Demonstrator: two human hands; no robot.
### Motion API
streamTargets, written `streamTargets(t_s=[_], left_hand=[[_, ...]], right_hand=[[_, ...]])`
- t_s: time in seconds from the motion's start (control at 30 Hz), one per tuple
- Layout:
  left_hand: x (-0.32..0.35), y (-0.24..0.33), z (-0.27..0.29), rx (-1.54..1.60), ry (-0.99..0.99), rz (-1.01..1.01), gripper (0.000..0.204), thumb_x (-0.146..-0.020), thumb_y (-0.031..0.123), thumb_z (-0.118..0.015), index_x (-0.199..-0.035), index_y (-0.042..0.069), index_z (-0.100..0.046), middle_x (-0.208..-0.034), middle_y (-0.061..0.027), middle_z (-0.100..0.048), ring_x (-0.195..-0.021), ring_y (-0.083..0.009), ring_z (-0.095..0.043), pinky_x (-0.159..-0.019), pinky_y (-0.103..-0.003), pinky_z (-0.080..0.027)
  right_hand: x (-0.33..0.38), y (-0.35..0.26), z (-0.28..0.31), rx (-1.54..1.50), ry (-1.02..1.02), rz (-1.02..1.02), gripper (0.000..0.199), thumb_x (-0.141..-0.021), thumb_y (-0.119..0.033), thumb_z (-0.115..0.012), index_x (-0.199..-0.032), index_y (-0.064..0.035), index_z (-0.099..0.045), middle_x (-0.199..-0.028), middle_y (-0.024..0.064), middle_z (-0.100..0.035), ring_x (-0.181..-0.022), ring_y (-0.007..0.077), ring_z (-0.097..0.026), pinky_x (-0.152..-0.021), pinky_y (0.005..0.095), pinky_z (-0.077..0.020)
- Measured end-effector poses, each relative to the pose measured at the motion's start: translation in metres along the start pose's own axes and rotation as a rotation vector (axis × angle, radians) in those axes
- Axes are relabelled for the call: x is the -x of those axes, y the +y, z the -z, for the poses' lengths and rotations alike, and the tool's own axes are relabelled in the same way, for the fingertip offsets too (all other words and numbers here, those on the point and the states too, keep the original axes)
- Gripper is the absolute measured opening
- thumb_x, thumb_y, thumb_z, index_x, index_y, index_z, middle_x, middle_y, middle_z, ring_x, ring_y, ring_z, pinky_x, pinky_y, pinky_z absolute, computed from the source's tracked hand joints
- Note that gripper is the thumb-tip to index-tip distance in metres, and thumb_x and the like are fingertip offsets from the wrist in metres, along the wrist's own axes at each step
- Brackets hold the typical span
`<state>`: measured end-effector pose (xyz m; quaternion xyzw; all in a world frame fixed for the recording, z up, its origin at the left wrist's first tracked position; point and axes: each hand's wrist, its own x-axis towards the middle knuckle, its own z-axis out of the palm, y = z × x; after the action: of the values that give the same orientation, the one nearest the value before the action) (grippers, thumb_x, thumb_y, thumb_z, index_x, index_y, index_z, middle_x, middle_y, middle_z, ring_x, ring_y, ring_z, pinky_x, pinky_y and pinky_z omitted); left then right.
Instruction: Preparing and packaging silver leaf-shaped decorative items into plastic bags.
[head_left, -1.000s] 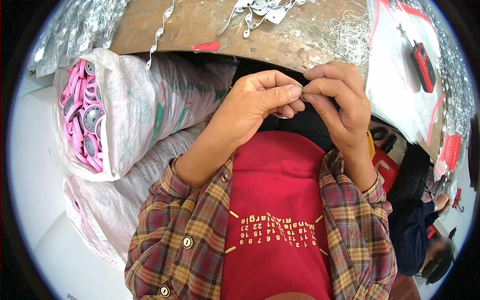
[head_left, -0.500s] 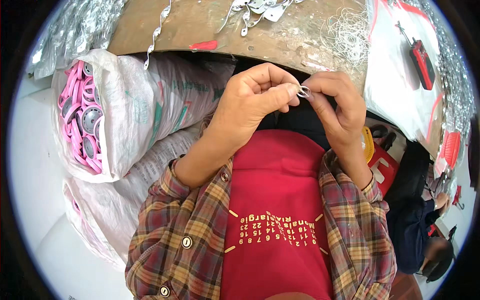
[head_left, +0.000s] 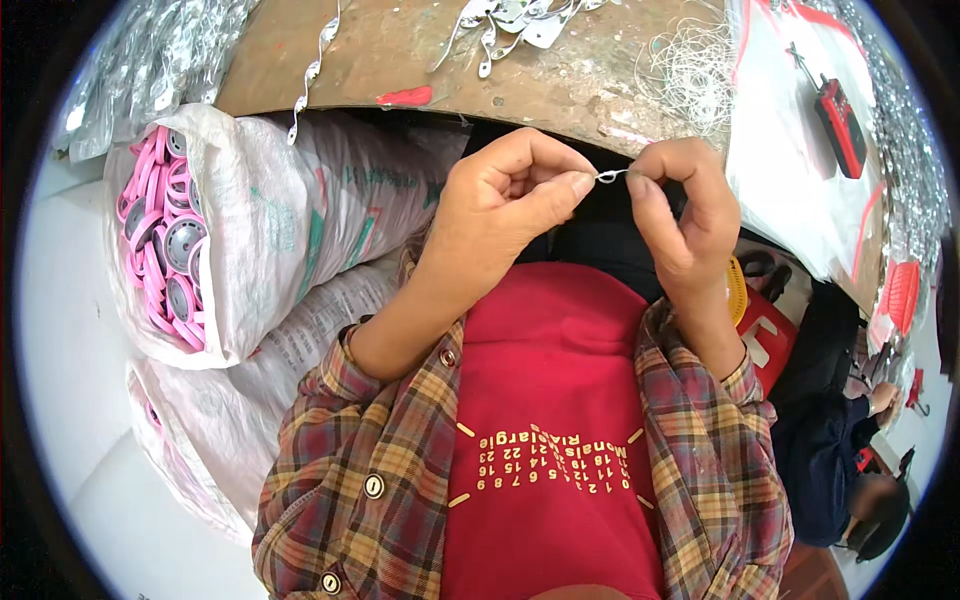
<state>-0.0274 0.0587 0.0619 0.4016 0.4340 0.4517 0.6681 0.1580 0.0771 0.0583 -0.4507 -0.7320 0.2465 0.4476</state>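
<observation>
A thin white string (head_left: 609, 177) is stretched between my two hands, just off the near edge of the table. A small twisted loop or knot shows in its middle. My left hand (head_left: 515, 190) pinches one end between thumb and forefinger, the other fingers curled under. The other end is pinched by my right hand (head_left: 685, 205), its thumb pressed to the forefinger. Past my right hand, on the table, lies a loose tangle of similar white strings (head_left: 690, 75).
Pink and grey wheel-like rings (head_left: 165, 240) fill a white woven sack (head_left: 270, 220) on my left. The brown table (head_left: 400, 45) carries silvery tags (head_left: 510, 20), a red scrap (head_left: 405, 97), clear plastic bags (head_left: 780, 170) and a red-black device (head_left: 840, 130). Another person (head_left: 820, 450) sits at right.
My right hand has drawn away to the right from the left. The string's open loop has pulled down into a small, tight one.
</observation>
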Motion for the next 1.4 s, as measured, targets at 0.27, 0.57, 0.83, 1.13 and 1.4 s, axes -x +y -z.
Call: streamTargets(t_s=[0.27, 0.57, 0.83, 1.13, 1.4], left_hand=[[0.001, 0.003, 0.003, -0.061, 0.015, -0.016, 0.013, -0.085, 0.01, -0.067, -0.095, 0.002, -0.067, -0.07, 0.005, -0.057, -0.06, -0.0011, -0.045, -0.054, -0.017, -0.034], [-0.006, 0.0, 0.004, 0.047, -0.001, 0.012, 0.014, -0.088, 0.013, -0.066, -0.096, 0.002, -0.067, -0.068, 0.008, -0.054, -0.059, 0.0009, -0.04, -0.052, -0.015, -0.031], [0.0, 0.007, 0.009, -0.173, -0.359, 0.021, 0.028, -0.09, 0.011, -0.06, -0.117, 0.005, -0.063, -0.085, 0.0015, -0.062, -0.07, -0.0039, -0.052, -0.065, -0.019, -0.042], [-0.009, -0.017, 0.031, -0.363, -0.256, -0.03, 0.024, -0.092, 0.013, -0.058, -0.111, -0.001, -0.06, -0.095, -0.0054, -0.066, -0.086, -0.0105, -0.062, -0.074, -0.025, -0.05], [-0.103, 0.063, 0.119, -0.942, 0.582, -0.453, 0.025, -0.084, 0.021, -0.057, -0.098, 0.002, -0.065, -0.076, -0.0126, -0.063, -0.068, -0.0251, -0.062, -0.064, -0.038, -0.047]], right_hand=[[0.001, -0.005, 0.005, -0.46, -0.067, -0.249, 0.014, -0.083, -0.002, -0.064, -0.097, -0.0014, -0.064, -0.085, 0.003, -0.061, -0.076, 0.0109, -0.055, -0.071, 0.0226, -0.0436], [-0.005, -0.003, -0.009, -0.708, -0.16, -0.345, 0.014, -0.085, -0.002, -0.065, -0.099, -0.0017, -0.065, -0.09, 0.0035, -0.062, -0.081, 0.0096, -0.057, -0.073, 0.0225, -0.0445], [-0.017, 0.017, -0.001, 0.069, 0.099, -0.076, 0.004, -0.086, -0.006, -0.062, -0.086, -0.0026, -0.063, -0.082, 0.0062, -0.062, -0.074, 0.0146, -0.055, -0.069, 0.0266, -0.0431], [-0.039, 0.035, 0.048, -0.219, 0.415, -0.183, 0.009, -0.094, -0.008, -0.055, -0.095, 0.0006, -0.057, -0.083, 0.0008, -0.053, -0.074, 0.0077, -0.047, -0.068, 0.0217, -0.0389], [-0.02, 0.034, 0.028, -0.416, 0.16, -0.337, 0.018, -0.094, -0.01, -0.056, -0.109, 0.0007, -0.058, -0.091, 0.003, -0.058, -0.079, 0.0083, -0.052, -0.071, 0.0221, -0.0428]])
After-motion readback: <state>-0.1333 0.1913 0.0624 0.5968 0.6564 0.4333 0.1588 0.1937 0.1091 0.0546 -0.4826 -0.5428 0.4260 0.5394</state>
